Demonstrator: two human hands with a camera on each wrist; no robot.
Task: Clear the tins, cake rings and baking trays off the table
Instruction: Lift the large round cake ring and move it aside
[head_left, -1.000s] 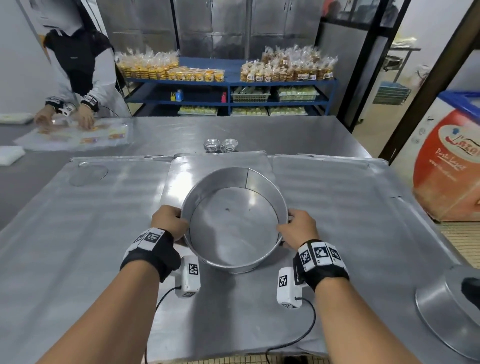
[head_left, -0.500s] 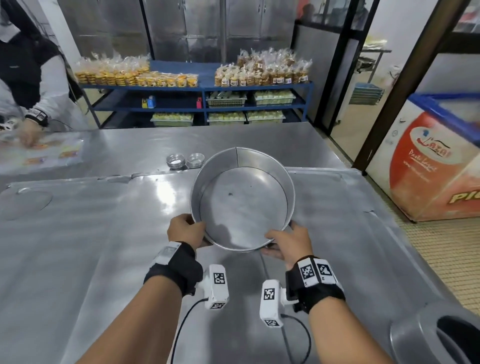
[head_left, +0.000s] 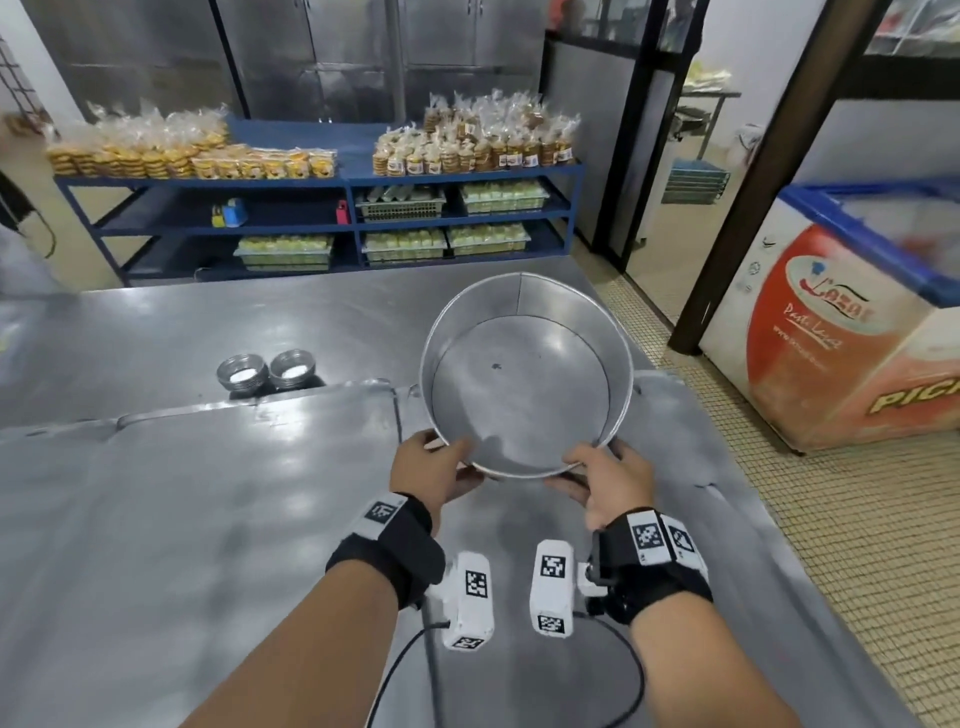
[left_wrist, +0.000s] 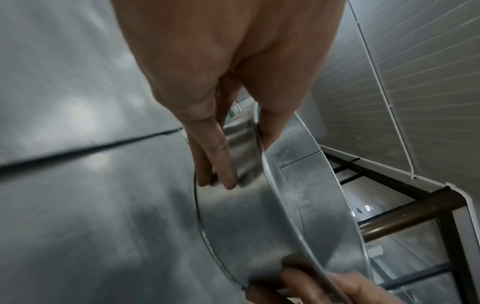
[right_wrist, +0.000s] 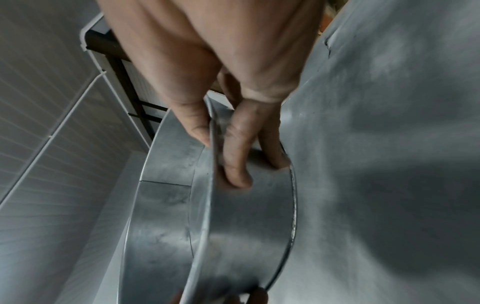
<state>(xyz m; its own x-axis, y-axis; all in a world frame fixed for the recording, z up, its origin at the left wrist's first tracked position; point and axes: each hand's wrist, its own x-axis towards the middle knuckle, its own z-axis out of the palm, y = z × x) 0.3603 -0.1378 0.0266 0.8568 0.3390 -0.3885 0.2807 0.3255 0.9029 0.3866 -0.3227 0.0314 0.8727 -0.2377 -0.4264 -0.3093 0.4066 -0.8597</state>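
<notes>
Head view shows the steel table (head_left: 156, 519), then the round cake tin (head_left: 524, 374) lifted clear above its right part, tilted toward the person. The left hand (head_left: 431, 473) and right hand (head_left: 608, 483) each pinch its near rim, thumbs inside. Two small tins (head_left: 265, 370) sit far left.

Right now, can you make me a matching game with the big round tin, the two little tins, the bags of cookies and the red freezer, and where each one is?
Things:
1. big round tin
2. two little tins
3. bags of cookies
4. red freezer

Places:
A. on top of the blue shelf
B. on the floor, right of the table
C. held up, tilted, by the left hand and right hand
D. side by side on the table

Pairs: 1-C, 2-D, 3-A, 4-B
</notes>
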